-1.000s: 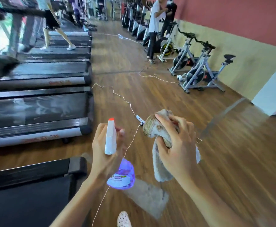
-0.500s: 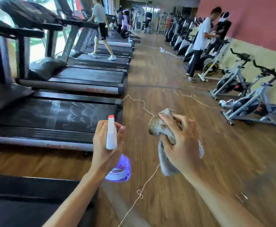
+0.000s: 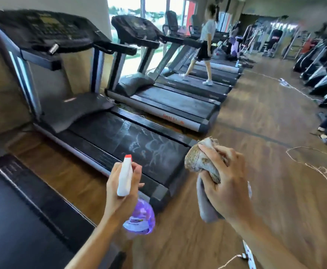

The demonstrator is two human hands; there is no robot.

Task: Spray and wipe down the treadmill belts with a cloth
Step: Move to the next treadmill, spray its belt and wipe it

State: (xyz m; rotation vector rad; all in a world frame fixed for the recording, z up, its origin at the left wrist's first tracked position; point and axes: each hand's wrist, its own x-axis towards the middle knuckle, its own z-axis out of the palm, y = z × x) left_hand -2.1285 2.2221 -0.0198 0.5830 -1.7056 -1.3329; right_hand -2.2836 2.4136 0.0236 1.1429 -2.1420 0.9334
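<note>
Two hands are held above a strip of wooden floor [image 3: 265,117] at the rear end of a treadmill belt [image 3: 135,144], whose dark surface is marked with pale streaks. A spray bottle [image 3: 128,193], white-headed with a red nozzle tip and a purple body, is gripped in the left hand [image 3: 120,193], the fingers being curled round its neck just off the belt's rear corner. A grey cloth [image 3: 203,171], bunched and soiled brown at its upper end, is clutched in the right hand [image 3: 226,183], the fingers being wrapped round it while a loose tail hangs below. The belt is bounded by dark side rails, and a narrow gap of floor is left between it and a nearer treadmill deck [image 3: 22,210] at lower left. A second treadmill [image 3: 170,105] is set parallel beyond it, and farther along the row a person [image 3: 203,49] is seen walking on another. Open floor is shown to the right of the treadmill ends, crossed by a thin white cord [image 3: 310,164] lying in loops. A row of dark machines [image 3: 322,74], possibly cross-trainers though blurred, is ranged along the far right edge, with a foot in a sandal [image 3: 326,139] just before them.
</note>
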